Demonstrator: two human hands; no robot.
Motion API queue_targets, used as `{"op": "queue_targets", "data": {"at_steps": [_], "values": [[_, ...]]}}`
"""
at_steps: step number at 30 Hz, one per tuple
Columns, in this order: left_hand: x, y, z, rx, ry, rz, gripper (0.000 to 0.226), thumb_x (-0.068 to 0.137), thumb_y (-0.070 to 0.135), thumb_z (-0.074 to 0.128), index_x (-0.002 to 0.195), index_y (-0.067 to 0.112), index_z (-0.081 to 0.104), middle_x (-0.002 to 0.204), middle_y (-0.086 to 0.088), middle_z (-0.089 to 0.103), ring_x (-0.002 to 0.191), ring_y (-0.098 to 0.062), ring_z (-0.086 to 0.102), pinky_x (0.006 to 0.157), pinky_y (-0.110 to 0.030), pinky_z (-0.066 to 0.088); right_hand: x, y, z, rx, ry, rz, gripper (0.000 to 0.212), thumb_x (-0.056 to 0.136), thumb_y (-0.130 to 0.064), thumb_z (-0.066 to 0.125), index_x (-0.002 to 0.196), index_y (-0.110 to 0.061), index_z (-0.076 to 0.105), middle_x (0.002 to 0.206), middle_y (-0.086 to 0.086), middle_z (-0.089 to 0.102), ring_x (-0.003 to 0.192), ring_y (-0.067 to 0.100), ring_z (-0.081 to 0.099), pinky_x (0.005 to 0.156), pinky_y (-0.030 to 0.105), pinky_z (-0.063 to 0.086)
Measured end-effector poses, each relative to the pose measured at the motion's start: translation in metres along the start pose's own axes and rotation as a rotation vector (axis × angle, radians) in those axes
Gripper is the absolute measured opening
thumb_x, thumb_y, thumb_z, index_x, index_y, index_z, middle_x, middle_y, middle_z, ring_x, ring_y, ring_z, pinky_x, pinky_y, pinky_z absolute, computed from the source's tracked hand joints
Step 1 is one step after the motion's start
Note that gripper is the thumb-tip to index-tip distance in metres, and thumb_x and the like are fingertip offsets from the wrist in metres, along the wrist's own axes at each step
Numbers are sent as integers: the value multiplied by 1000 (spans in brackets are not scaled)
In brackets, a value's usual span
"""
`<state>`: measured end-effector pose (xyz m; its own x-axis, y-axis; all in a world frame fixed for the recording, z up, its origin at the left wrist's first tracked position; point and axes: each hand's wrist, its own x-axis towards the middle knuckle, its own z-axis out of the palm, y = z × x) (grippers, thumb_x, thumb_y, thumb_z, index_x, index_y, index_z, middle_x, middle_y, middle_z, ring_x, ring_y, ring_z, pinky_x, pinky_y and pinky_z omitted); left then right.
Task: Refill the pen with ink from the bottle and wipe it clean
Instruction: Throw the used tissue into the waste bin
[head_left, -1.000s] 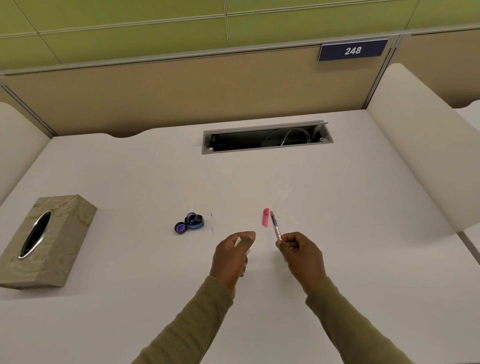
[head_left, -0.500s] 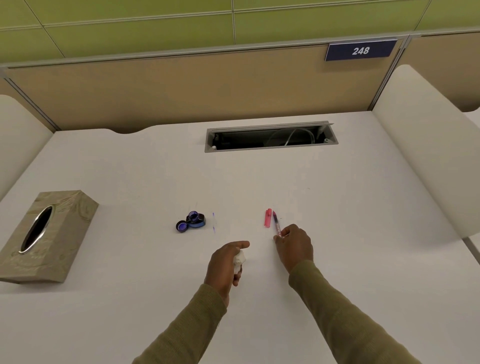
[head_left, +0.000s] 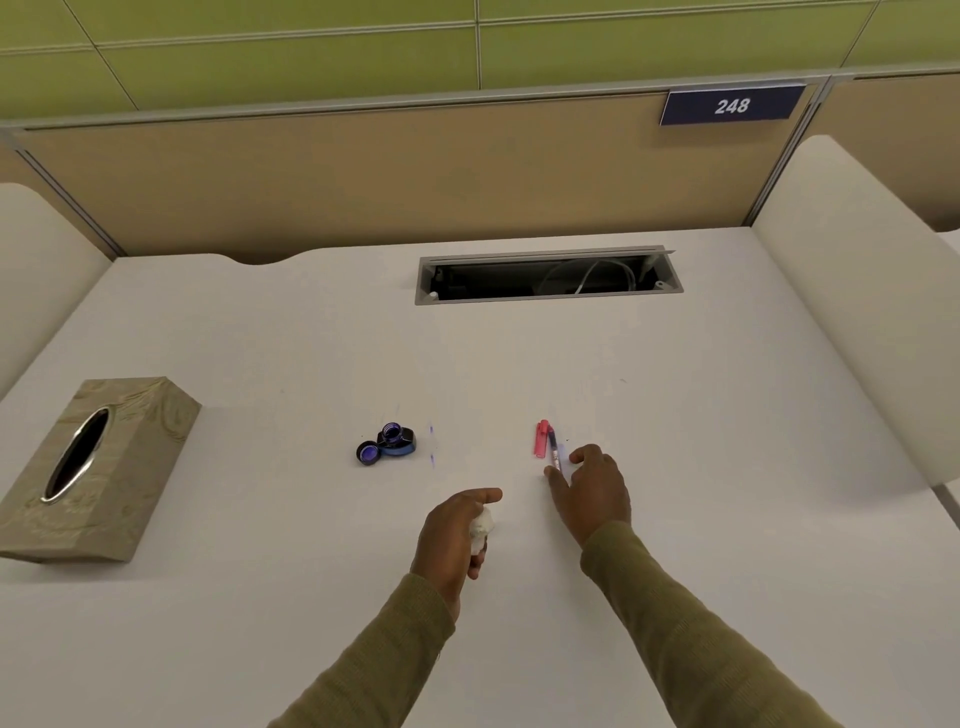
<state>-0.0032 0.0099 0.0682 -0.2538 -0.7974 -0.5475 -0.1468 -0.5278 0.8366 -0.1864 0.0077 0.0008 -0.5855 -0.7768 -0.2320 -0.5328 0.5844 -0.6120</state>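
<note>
Since the pen (head_left: 555, 448) is seen lying on the table (head_left: 727, 467) with dark colour showing in its clear barrel, the filling is judged to be done. The crumpled tissue (head_left: 481, 524) gripped in the curled fingers of the left hand (head_left: 457, 535) suggests that the wiping is under way or finished. What is judged to remain is the closing up. The pink cap (head_left: 541, 439) is laid just beside the pen and is not yet fitted, and the ink bottle (head_left: 399, 440) is seen open, with its lid (head_left: 368, 452) resting against it on the left. Two small violet marks (head_left: 431, 446) are seen on the table just right of the bottle and may need wiping.

The right hand (head_left: 589, 493) is held over the pen's near end with fingers (head_left: 582, 456) spread and loose, and nothing is gripped. Its thumb tip is set at the pen's end, though whether the pen is touched cannot be told. A tissue box (head_left: 104, 462) is placed well apart at the left.
</note>
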Motion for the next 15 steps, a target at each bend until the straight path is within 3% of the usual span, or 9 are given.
{"op": "queue_targets", "data": {"at_steps": [4, 7, 12, 15], "values": [[-5, 6, 0, -64, -25, 1, 45, 88, 24, 35, 119, 6, 62, 56, 2, 37, 46, -9, 34, 45, -24, 30, -3, 2, -2, 3, 28, -10, 42, 90, -42, 65, 121, -16, 55, 110, 3, 61, 96, 21, 62, 79, 32, 50], [-8, 13, 1, -62, -25, 5, 44, 87, 17, 37, 123, 9, 61, 58, 0, 40, 52, -13, 38, 48, -25, 37, -9, 1, -7, 39, 52, -36, 39, 90, -42, 64, 120, -18, 56, 104, -1, 58, 96, 20, 62, 80, 34, 52], [-15, 22, 5, -56, 48, 81, 37, 97, 0, 41, 120, 17, 64, 88, -10, 70, 76, -22, 64, 71, -33, 57, -28, -10, -20, 135, 85, -118, 29, 91, -36, 66, 113, -20, 58, 98, -3, 60, 85, 17, 63, 73, 30, 51], [-20, 24, 7, -87, 94, 122, 31, 98, -1, 46, 115, 18, 64, 98, -10, 74, 87, -24, 73, 79, -34, 60, -52, -24, -34, 308, 10, -70, 20, 90, -34, 67, 105, -22, 62, 94, -5, 66, 80, 10, 63, 73, 27, 52]]}}
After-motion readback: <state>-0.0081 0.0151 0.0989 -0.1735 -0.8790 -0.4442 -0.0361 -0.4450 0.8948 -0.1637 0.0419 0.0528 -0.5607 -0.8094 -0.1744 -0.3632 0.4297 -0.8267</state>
